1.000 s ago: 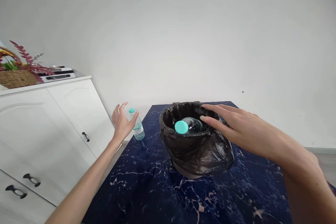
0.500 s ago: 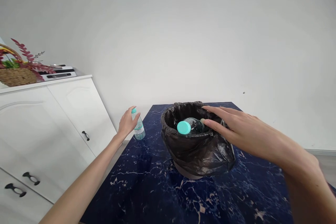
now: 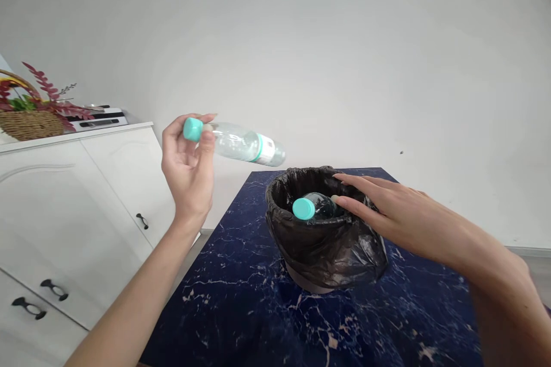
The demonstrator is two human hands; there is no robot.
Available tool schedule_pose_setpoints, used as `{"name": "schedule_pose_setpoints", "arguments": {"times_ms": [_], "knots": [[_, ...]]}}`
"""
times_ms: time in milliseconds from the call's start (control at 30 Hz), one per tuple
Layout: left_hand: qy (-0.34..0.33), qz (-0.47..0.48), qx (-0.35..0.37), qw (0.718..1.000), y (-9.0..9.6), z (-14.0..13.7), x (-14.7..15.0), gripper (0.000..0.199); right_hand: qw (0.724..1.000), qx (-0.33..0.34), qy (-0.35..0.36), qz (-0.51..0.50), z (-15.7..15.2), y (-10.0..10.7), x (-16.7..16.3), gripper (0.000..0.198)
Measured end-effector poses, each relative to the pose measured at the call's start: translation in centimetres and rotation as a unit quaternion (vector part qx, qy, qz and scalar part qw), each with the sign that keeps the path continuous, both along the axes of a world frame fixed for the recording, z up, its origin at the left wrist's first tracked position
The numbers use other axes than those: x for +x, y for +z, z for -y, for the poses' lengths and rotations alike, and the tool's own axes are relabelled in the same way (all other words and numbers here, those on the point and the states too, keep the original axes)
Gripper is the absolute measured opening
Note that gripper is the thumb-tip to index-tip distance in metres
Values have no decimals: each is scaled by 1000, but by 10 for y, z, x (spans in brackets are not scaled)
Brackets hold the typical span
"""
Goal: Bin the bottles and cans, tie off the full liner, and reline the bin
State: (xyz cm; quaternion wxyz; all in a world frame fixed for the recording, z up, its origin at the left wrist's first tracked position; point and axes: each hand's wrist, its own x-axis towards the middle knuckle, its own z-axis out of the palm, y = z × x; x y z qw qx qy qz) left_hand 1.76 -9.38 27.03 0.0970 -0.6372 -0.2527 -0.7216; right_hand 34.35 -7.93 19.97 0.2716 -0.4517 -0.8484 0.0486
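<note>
A clear plastic bottle (image 3: 236, 142) with a turquoise cap and white label is held in the air by my left hand (image 3: 189, 163), whose fingers and thumb close round its neck. The bottle lies almost level, its base pointing right toward the bin. Below and to the right stands a small trash bin (image 3: 307, 284) lined with a black plastic bag (image 3: 318, 249). Inside it leans another bottle (image 3: 322, 205), its turquoise cap near the front rim. My right hand (image 3: 387, 206) rests on the right rim of the bag, fingers stretched out, thumb by the bottle inside.
The bin stands on a dark blue marble-patterned table (image 3: 241, 298) against a pale wall (image 3: 344, 57). White cabinets (image 3: 116, 183) with black handles are at the left. On top of them sit a wicker basket (image 3: 32, 125) of artificial plants and a white-and-black object (image 3: 101, 119).
My left hand has lifted the bottle from the table's left edge and tipped it from upright to nearly level. My right hand has stayed at the bag's rim.
</note>
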Motion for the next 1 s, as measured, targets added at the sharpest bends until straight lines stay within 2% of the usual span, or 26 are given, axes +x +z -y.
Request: {"name": "schedule_pose_setpoints", "arguments": {"times_ms": [100, 267, 367, 467, 633, 700, 767, 800, 833, 900, 967, 1000], "knots": [[-68, -42, -71, 994, -2, 10, 27, 27, 1000, 2, 1, -3, 2, 1, 1, 75], [-111, -85, -206, 968, -32, 9, 50, 28, 1000, 16, 4, -9, 1, 4, 3, 72], [-135, -100, -284, 944, -45, 4, 53, 26, 1000, 13, 16, -12, -2, 5, 6, 71], [-149, -126, -348, 917, -49, 5, 52, 26, 1000, -7, 19, -22, -6, 8, 6, 74], [-145, -166, -378, 899, -49, 13, 41, 31, 996, -14, 25, -81, -17, 13, 7, 71], [-146, -133, -362, 911, -56, 12, 34, 35, 994, -24, 14, -107, -28, 11, 9, 70], [-121, -22, -357, 926, -70, 5, 26, 40, 993, -37, 6, -116, -45, 4, 12, 71], [-105, 52, -378, 918, -79, 1, 22, 40, 992, -45, 2, -115, -55, -1, 15, 71], [-92, 120, -412, 898, -89, -4, 17, 39, 992, -54, -2, -111, -65, -7, 17, 71], [-100, 199, -518, 826, -109, -13, 8, 38, 989, -94, -5, -110, -84, -21, 20, 70], [-145, 212, -609, 751, -124, -19, 0, 46, 974, -187, 20, -129, -97, -33, 22, 67], [-171, 209, -637, 722, -130, -21, -4, 51, 958, -243, 45, -146, -101, -38, 23, 66]]}}
